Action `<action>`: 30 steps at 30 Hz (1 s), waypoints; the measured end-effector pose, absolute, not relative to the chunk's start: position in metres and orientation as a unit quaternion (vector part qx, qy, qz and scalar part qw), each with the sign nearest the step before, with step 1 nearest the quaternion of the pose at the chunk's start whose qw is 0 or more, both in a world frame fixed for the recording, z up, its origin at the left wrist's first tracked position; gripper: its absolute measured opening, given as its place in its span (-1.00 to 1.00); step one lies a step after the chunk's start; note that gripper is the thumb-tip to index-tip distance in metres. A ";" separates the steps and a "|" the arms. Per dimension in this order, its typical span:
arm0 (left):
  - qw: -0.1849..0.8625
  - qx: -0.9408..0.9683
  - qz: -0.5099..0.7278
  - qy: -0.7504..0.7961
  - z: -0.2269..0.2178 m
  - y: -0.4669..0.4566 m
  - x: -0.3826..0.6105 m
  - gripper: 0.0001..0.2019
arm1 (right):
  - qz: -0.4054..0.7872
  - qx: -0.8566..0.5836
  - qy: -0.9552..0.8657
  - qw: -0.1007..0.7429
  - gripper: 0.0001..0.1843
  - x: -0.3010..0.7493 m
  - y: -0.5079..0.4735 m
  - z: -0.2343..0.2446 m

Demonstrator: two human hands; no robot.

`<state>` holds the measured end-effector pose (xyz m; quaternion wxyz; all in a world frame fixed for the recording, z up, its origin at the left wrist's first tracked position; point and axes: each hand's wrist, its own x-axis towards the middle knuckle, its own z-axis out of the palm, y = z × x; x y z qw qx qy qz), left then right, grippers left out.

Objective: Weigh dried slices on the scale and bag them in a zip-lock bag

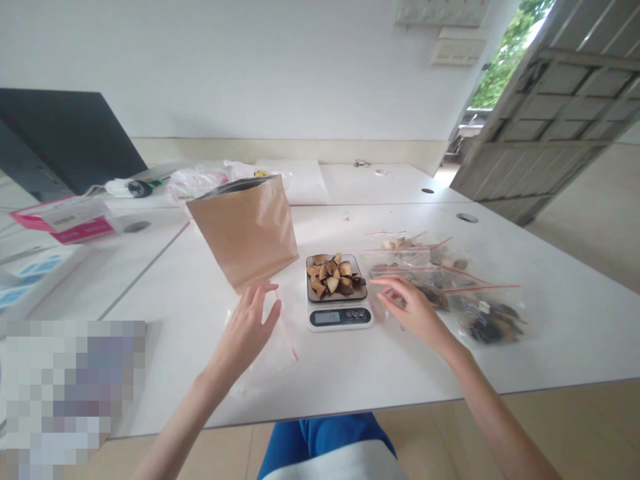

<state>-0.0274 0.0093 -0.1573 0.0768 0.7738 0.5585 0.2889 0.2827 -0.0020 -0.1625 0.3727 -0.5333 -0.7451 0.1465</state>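
A small digital kitchen scale (340,316) sits on the white table (550,320) with a heap of brown dried chips (334,273) on its platform. My left hand (247,327) hovers open just left of the scale, above an empty clear zip bag (280,347) with a red seal. Right of the scale, my right hand (413,308) is open with fingers spread, its fingertips near the platform's edge. A brown paper bag (247,233) stands open behind my left hand.
Several filled clear zip bags (450,280) with red seals lie right of the scale. A dark monitor (65,137), pink and white boxes (65,220) and plastic wrapping (200,180) are at the back left. An open door (555,113) is at the right.
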 end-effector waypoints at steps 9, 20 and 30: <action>0.072 0.802 0.178 0.566 -0.218 0.003 -0.032 -0.33 | 0.146 -0.542 -0.732 0.386 -0.80 0.280 -0.040 -0.170; 0.124 0.775 0.324 0.528 -0.167 -0.004 -0.021 -0.54 | 0.260 -0.517 -0.715 0.391 -0.75 0.246 -0.034 -0.140; 0.117 0.719 0.569 0.381 -0.141 0.005 0.017 -0.64 | 0.485 -0.419 -0.651 0.406 -0.59 0.191 0.022 -0.130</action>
